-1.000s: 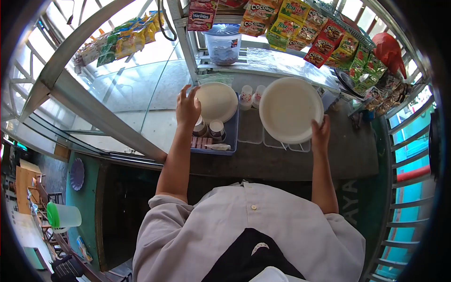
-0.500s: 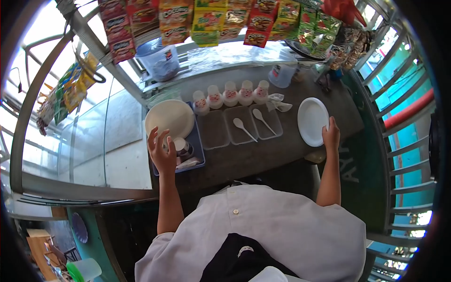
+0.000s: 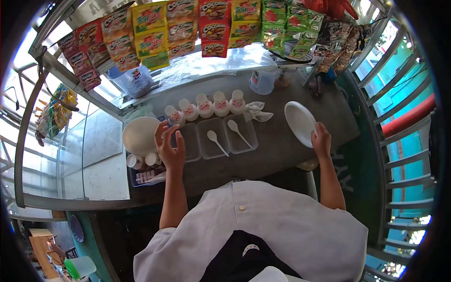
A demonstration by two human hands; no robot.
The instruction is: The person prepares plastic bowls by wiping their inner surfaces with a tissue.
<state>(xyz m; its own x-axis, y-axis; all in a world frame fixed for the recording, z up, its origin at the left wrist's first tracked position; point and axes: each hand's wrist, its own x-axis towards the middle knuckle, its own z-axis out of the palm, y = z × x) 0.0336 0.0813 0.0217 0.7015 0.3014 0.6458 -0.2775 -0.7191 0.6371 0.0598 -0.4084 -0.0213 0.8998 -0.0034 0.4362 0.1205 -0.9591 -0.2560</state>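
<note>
My right hand (image 3: 321, 140) grips the lower right edge of a white plate (image 3: 299, 123), held tilted over the right part of the counter. My left hand (image 3: 171, 148) is raised with fingers spread and nothing in it. It overlaps the right edge of a stack of round white plates (image 3: 138, 136) and the leftmost clear plastic container (image 3: 191, 152). To its right, white plastic spoons (image 3: 217, 143) (image 3: 239, 133) lie in the middle container (image 3: 205, 128) and the right container (image 3: 251, 136). Behind the containers, several upside-down plastic cups (image 3: 204, 106) with red print stand in a row.
Small lidded jars (image 3: 136, 162) and packets (image 3: 149, 176) sit in a blue tray (image 3: 141, 185) at left. Crumpled white plastic (image 3: 258, 113) lies beside the cups. Clear tubs (image 3: 262, 82) (image 3: 130, 81) stand at the back. Sachet strips (image 3: 213, 28) hang overhead; metal bars (image 3: 408, 205) line the right.
The view has shifted, so the counter things appear further left. My left hand has moved right, from the round plates towards the left container. The held plate has tilted more.
</note>
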